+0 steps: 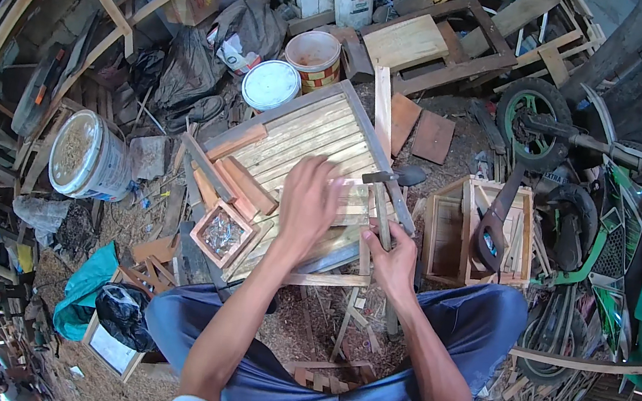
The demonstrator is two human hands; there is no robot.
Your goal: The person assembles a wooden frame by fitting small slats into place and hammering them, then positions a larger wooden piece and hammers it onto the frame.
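Observation:
On a low board of pale planks in a grey frame (335,126), my left hand (309,203) is over the middle, blurred, so its grip is unclear. My right hand (389,256) grips an upright-lying narrow wooden slat (380,214) at the board's right side. A dark hammer (404,175) lies just above the hands. Short reddish wood pieces (244,185) lie left of my left hand, beside a small wooden box of metal nails (220,234).
Wooden crates (442,235) with a dark saw (489,242) sit right, beside a green bike (594,258). Buckets (311,54) stand behind the board, another bucket of shavings (90,153) at left. Wood scraps (345,316) litter the floor. A curved wooden frame (119,25) leans upper left.

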